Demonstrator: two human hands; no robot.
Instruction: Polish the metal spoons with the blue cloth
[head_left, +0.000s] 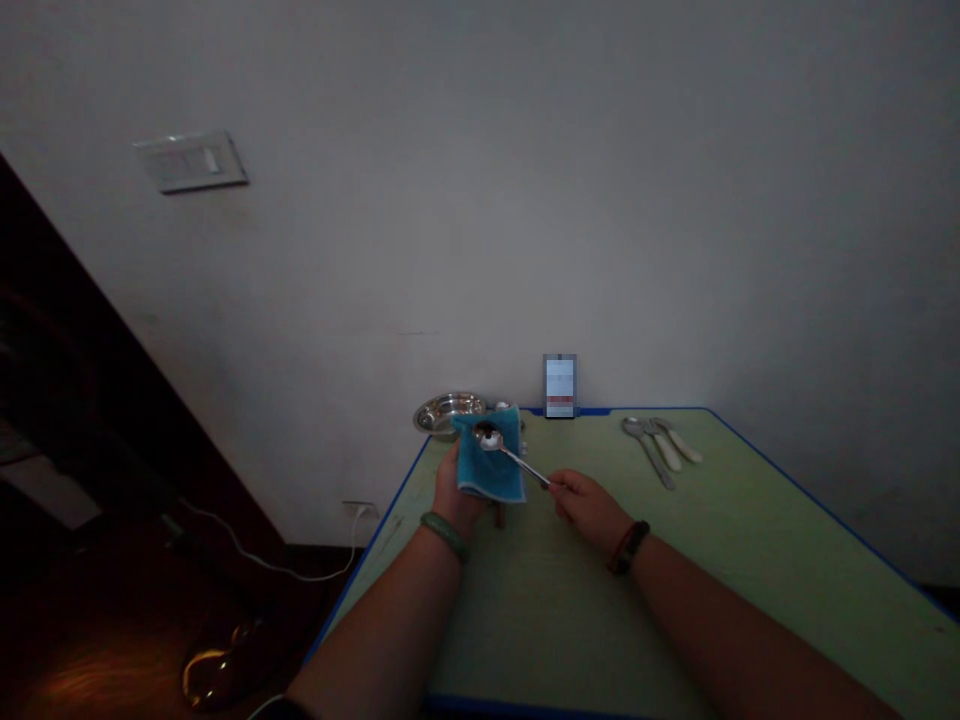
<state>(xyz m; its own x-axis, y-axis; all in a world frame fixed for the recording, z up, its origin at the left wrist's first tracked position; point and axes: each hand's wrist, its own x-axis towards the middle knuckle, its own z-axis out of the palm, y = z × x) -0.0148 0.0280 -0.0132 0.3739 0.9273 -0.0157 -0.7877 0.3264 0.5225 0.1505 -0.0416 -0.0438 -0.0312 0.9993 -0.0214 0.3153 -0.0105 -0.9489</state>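
Note:
A blue cloth (493, 478) with a pale edge is spread over my left hand (452, 490), which holds it up above the table; most of its fingers are hidden underneath. My right hand (586, 502) is closed round the handle end of a shiny metal spoon (526, 467). The spoon slants up to the left, and its bowl lies over the cloth. Whether the bowl presses on the fabric I cannot tell. Behind the cloth, a steel bowl (433, 420) stands at the table's far left corner, partly covered from view.
The green table (570, 620) has a blue edge and stands against a grey wall. On its right side lie several pieces of cutlery (654, 455), some with pale handles. A phone (560, 388) leans on the wall. A white cable (300, 577) hangs at the left.

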